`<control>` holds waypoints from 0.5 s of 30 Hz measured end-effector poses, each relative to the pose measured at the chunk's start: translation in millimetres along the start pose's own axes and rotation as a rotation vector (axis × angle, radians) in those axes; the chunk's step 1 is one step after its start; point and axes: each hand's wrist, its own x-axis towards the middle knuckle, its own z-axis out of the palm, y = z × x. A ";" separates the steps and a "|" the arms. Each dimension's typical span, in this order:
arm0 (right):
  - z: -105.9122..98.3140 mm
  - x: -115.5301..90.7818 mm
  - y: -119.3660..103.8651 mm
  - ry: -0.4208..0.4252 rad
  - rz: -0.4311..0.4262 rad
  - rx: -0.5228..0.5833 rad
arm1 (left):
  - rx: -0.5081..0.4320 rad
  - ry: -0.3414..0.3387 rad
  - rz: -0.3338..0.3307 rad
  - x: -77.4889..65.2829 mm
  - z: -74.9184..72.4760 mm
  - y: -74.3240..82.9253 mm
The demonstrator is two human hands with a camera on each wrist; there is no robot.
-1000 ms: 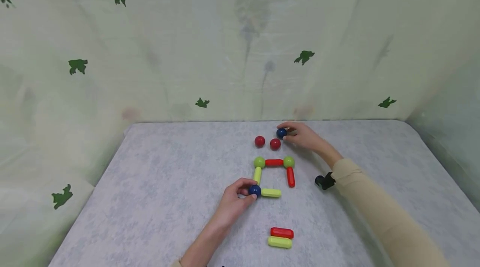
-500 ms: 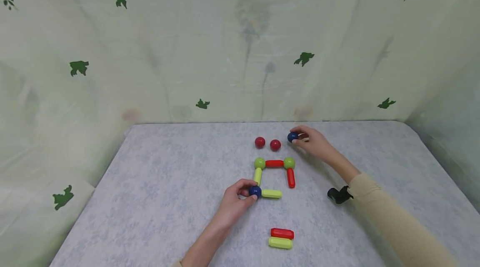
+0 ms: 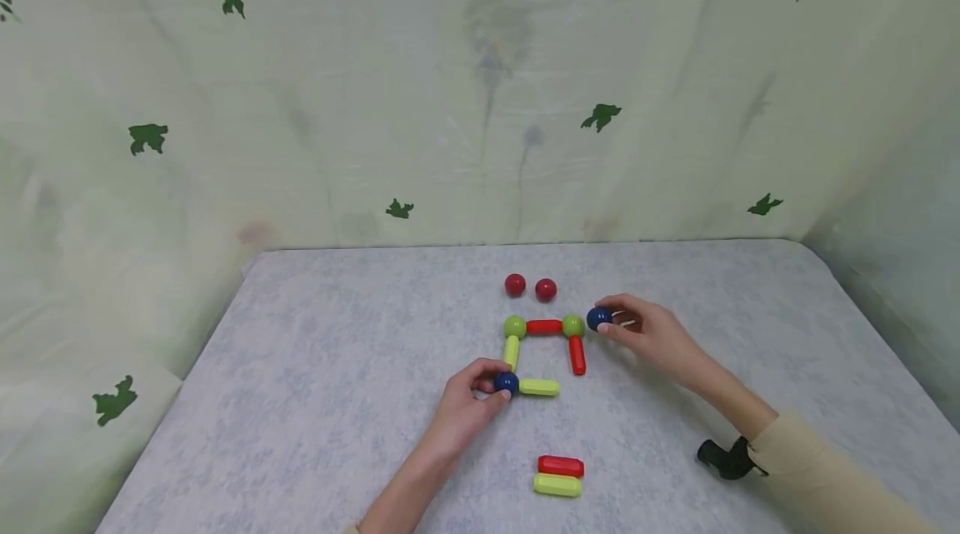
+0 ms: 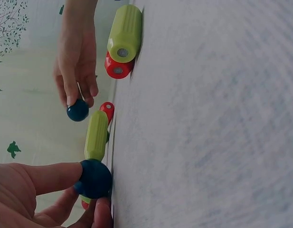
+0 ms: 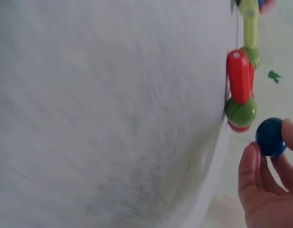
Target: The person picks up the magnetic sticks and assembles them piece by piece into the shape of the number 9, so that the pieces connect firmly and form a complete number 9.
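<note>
Pinching 1 dark blue ball (image 3: 599, 318), the right hand (image 3: 652, 338) holds it raised just to the right of the frame (image 3: 544, 327), an open-cornered square of rods and balls on the table (image 3: 337, 334). The left hand (image 3: 468, 401) grips the other blue ball (image 3: 507, 384) at the frame's near left corner. The frame's near right corner has no ball, so its side red rod (image 3: 577, 356) and near yellow-green rod (image 3: 539, 387) end free. Metallic discs (image 4: 122, 52) show in rod ends; if they are magnetic, the raised ball, so near the frame's far right green ball (image 3: 573, 326), could snag on it and pull that corner askew. A twist of the left hand could likewise swing the frame's near rod out of line. Counting up, there are 6 balls: 2 blue, 2 green, both in the frame, and 2 red balls (image 3: 515, 285) beyond it. Rods also number 6, 3 red and 3 yellow-green: 4 in the frame, plus a loose red rod (image 3: 561, 466) and a loose yellow-green rod (image 3: 557, 485) lying side by side on the frame's near side.
</note>
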 end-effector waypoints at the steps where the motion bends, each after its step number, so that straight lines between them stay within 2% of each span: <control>1: 0.7 -4.2 -1.3 -0.006 0.002 0.005 | 0.001 0.000 0.000 0.1 -0.1 0.1; 7: 6.4 -24.0 -8.2 -0.044 0.010 0.012 | 0.002 0.000 -0.010 1.0 -0.2 -0.7; 15: 21.4 -39.4 -20.3 -0.148 0.005 0.021 | 0.007 0.001 -0.014 2.0 0.5 -1.5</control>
